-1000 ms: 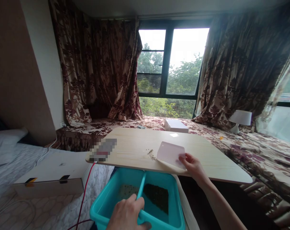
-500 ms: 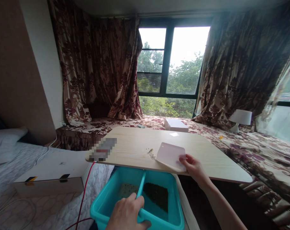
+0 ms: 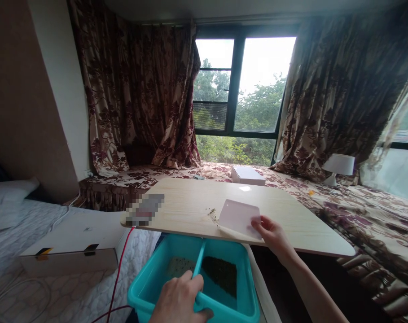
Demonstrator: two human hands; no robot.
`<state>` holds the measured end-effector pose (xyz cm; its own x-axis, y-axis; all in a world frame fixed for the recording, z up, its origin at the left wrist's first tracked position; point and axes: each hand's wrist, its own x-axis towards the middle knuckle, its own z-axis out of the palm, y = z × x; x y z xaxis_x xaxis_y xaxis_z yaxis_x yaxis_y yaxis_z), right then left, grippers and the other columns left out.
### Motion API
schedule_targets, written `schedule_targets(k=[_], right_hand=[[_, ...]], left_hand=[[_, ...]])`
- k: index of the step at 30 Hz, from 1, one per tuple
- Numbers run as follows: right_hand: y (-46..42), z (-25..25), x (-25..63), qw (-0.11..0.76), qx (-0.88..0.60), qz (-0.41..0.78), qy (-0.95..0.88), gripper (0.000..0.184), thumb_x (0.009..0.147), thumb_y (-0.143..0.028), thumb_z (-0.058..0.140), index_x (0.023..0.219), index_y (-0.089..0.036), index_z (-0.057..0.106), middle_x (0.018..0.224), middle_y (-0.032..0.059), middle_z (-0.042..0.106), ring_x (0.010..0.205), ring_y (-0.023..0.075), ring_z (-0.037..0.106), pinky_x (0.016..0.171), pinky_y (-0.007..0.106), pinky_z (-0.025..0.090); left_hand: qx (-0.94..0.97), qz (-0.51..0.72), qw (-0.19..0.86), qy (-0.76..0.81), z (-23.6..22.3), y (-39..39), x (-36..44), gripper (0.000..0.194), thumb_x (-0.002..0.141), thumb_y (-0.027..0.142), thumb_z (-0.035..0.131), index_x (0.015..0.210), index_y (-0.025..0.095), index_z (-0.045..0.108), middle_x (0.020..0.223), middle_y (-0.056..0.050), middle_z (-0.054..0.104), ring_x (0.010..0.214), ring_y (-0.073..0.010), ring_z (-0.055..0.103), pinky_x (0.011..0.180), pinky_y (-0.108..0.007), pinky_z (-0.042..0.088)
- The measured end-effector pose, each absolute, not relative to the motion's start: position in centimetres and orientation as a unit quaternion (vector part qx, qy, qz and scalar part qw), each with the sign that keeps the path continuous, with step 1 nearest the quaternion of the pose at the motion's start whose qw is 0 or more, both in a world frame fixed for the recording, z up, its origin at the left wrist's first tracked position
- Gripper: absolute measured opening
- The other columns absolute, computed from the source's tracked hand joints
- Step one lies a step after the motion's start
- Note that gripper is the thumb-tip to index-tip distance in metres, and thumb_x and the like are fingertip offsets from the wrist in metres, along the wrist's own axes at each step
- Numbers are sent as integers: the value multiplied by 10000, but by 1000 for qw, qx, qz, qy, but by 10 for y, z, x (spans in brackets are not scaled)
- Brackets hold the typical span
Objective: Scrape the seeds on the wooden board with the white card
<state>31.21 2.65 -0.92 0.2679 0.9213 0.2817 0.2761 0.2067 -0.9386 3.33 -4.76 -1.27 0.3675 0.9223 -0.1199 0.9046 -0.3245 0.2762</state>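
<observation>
My left hand (image 3: 182, 296) is wrapped round the middle divider bar of a turquoise two-part bin (image 3: 145, 280) below the table's front edge. Dark green-brown grains (image 3: 220, 273) lie in the bin's right compartment, and a thinner scatter of pale and dark bits (image 3: 181, 267) in the left one. Between thumb and fingers, my right hand (image 3: 269, 231) grips the right edge of a thin translucent plastic sheet (image 3: 239, 217), tilted over the tabletop. Just left of the sheet is a small scatter of greenish grains (image 3: 213, 215) on the wooden table (image 3: 186, 197).
A blurred-out flat device (image 3: 145, 210) with a red cable (image 3: 120, 260) sits at the table's left end. On the bed at left lies a white box (image 3: 76, 242). Behind the table, a floral-covered ledge holds another white box (image 3: 248, 175) and a small lamp (image 3: 339, 168).
My right hand and the plastic sheet have shifted very slightly left. My left hand stays on the bin's divider.
</observation>
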Motion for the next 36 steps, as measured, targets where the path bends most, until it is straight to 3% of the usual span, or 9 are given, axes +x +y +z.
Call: schedule_targets(k=[23,36], right_hand=[[28,-2,304,565,-555,283,-541,465,577,-578,683,774,-157,671,721,75,700,623,196,617,530,275,459],[18,-3,308,530,-548,314,-566,434,639,-553,664,807,-152,673,748,61,692,643,181,611,522,254,445]], left_hand=[[816,57,157,554,-22,-47,30,188,655,356,634,797,255,566,861,13,593,792,-212,578,656,-287,354],[807,65,168,562,-20,-45,27,197,651,363,649,788,249,565,870,11,596,807,-211,570,663,-289,345]])
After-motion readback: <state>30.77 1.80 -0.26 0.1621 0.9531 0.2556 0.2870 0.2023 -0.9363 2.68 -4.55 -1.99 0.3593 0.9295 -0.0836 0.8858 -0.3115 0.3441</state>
